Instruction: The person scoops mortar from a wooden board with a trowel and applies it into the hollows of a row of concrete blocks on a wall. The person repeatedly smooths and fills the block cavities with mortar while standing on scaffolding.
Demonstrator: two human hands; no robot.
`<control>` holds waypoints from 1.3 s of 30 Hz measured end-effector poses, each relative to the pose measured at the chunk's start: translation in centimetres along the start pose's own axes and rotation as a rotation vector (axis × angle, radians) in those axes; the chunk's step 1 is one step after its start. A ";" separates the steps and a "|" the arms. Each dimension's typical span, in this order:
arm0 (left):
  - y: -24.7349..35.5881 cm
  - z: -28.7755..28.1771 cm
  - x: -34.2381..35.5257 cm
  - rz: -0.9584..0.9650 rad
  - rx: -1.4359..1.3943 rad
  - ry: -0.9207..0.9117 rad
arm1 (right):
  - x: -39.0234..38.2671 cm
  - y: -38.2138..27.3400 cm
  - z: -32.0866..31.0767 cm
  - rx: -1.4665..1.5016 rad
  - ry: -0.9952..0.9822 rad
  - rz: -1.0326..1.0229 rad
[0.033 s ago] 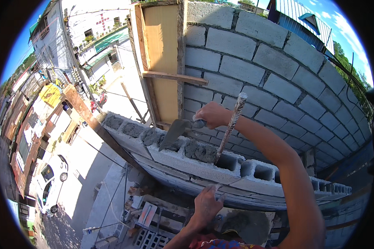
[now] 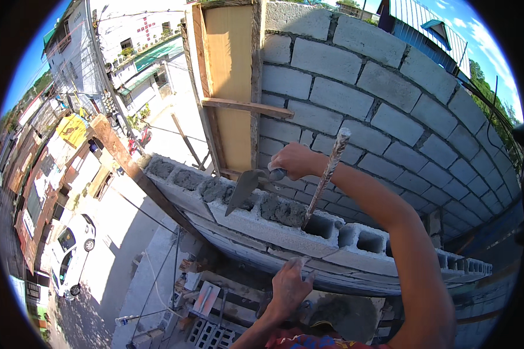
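My right hand (image 2: 297, 161) is closed round the handle of a trowel (image 2: 243, 190) above the top of a hollow-block wall (image 2: 273, 233). The trowel's pointed blade hangs tilted down to the left, its tip over the near edge of a block. Wet grey mortar (image 2: 282, 210) fills several cells on the left part of the top course; the cells farther right are hollow. A rusty steel bar (image 2: 327, 174) stands up from the wall, in front of my right forearm. My left hand (image 2: 290, 287) is beside the wall's near face, its thumb and fingers apart, holding nothing.
A taller block wall (image 2: 361, 99) rises behind, beside a plywood form (image 2: 228, 87) with timber framing. A slanting wooden post (image 2: 137, 174) stands at the wall's left end. Spare hollow blocks (image 2: 204, 334) lie below. A white car (image 2: 70, 253) stands on the road far below.
The trowel blade has turned slightly, its tip now a little lower and nearer the block's near edge. My left hand stays almost in place.
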State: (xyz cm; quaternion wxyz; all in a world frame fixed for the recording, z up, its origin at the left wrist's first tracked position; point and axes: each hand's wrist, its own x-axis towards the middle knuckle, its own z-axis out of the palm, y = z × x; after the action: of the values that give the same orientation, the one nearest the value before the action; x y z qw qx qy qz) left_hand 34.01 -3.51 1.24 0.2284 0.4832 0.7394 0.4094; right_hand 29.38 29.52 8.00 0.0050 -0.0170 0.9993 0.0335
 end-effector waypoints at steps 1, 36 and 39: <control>-0.1 -0.2 -0.6 -0.023 -0.010 -0.012 | 0.8 0.0 0.9 0.004 -0.003 -0.117; -1.3 -0.7 4.0 0.008 0.139 0.100 | -8.5 0.5 1.4 -0.115 -0.207 0.109; -1.8 -1.6 2.6 -0.016 -0.007 0.002 | -14.7 -0.1 0.5 -0.111 -0.186 0.220</control>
State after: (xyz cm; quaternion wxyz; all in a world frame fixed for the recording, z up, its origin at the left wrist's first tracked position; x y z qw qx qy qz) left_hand 30.72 -2.14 0.79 0.2327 0.4760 0.7422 0.4104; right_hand 44.13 29.97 7.69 0.0927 0.0957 0.9870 0.0904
